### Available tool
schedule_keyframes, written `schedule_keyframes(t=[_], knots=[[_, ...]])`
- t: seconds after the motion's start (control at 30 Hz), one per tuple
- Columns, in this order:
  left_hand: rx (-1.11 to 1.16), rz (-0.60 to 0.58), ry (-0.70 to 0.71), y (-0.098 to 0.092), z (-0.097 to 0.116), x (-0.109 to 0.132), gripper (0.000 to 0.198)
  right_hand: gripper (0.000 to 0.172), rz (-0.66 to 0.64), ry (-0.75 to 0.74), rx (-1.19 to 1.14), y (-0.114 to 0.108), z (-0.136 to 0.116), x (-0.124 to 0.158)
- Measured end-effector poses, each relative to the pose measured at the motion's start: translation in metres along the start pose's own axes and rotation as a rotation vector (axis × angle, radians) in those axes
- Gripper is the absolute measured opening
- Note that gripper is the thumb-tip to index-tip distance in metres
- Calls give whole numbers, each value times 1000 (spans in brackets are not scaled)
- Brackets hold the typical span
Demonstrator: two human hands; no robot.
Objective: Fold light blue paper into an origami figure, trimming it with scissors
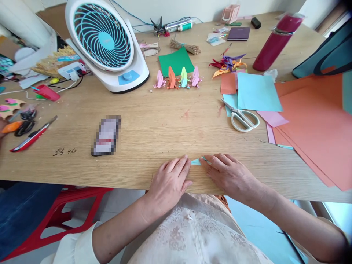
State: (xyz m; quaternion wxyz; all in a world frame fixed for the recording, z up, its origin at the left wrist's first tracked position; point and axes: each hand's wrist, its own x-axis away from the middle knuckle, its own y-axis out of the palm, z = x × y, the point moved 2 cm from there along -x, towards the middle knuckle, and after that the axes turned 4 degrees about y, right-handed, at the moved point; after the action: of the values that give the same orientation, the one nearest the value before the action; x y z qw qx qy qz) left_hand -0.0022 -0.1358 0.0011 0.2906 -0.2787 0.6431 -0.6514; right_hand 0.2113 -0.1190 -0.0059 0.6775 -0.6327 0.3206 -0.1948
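A small light-blue folded paper (196, 161) lies near the front edge of the wooden table (154, 121), mostly covered by my hands. My left hand (172, 181) rests at its left end, fingers pressed together on the paper. At the other end, my right hand (227, 170) has its fingers closed on the paper, with the thumb below. Only a narrow pointed strip of the paper shows between the hands; the folds under the fingers are hidden.
White-handled scissors (243, 118) lie by blue sheets (258, 91) and large orange sheets (319, 128) on the right. Several folded paper figures (172, 78) stand behind. A fan (110, 44), a pixelated object (106, 135) and a red cutter (33, 137) are leftward.
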Motion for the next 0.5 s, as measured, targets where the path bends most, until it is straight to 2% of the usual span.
schedule_keyframes(t=[0.13, 0.33, 0.5], knots=[[79, 78, 24, 6, -5, 8, 53, 33, 36, 7, 23, -3, -2, -2], [95, 34, -19, 10, -10, 13, 53, 22, 5, 17, 74, -6, -12, -5], [79, 19, -27, 14, -13, 18, 57, 24, -3, 42, 95, -4, -18, -6]])
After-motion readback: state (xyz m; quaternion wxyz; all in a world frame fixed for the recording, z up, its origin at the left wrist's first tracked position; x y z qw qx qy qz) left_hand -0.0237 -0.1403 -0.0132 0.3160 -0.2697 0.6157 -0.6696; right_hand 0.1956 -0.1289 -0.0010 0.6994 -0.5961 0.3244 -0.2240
